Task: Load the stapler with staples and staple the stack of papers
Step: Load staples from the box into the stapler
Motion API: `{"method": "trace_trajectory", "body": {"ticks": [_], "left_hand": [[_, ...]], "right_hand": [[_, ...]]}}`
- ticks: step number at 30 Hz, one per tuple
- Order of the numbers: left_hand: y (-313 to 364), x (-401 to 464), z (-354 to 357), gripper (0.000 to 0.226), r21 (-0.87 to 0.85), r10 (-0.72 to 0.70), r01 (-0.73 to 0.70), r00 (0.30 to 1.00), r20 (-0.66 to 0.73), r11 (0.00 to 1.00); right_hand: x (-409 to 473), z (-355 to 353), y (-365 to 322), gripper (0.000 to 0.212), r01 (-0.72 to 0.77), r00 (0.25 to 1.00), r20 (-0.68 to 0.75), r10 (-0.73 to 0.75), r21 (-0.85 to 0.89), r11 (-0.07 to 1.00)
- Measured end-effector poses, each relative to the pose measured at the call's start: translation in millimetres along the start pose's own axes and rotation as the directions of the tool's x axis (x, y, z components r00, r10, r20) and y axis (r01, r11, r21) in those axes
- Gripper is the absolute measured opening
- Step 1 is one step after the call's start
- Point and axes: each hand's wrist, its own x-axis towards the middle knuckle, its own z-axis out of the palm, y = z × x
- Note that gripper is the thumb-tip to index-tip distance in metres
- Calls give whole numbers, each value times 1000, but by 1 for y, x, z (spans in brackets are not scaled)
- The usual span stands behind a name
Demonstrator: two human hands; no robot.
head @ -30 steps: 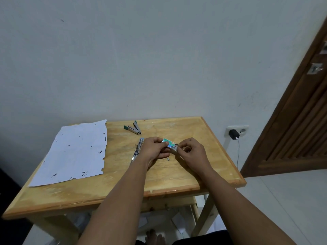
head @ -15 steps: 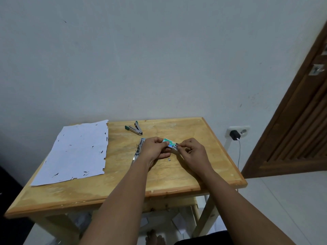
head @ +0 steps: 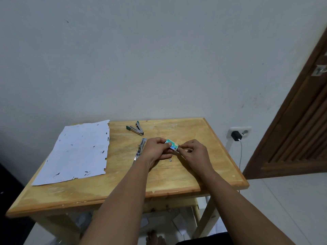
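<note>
Head view, both hands (head: 177, 152) pinching green-labelled staple box (head: 171, 144), print unreadable

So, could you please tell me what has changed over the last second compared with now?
Nothing has visibly changed. The left hand still holds the small green staple box and the right hand still pinches its end. The silver stapler, green stapler and paper stack lie where they were on the wooden table.
</note>
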Motion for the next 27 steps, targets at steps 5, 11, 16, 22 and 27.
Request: {"method": "trace_trajectory", "body": {"ticks": [5, 11, 16, 22, 27], "left_hand": [[0, -1, 1, 11, 15, 6, -7, 1000, 11, 1000], [0, -1, 2, 16, 14, 6, -6, 1000, 0, 1000], [0, 0, 1, 18, -8, 2, -2, 1000, -10, 1000], [0, 1, 0, 20, -55, 1, -4, 999, -43, 998], [0, 1, 0, 23, -129, 18, -32, 994, -107, 991]], "right_hand": [[1, -1, -1, 11, -98, 995, 24, 96, 82, 992], [7, -7, -3, 7, -233, 971, 99, 217, 205, 951], [14, -24, -17, 7, -367, 925, 224, 307, 319, 874], [17, -35, -15, 10, -429, 903, 224, 367, 414, 803], [16, -24, 0, 7, -353, 935, 71, 347, 293, 889]]}}
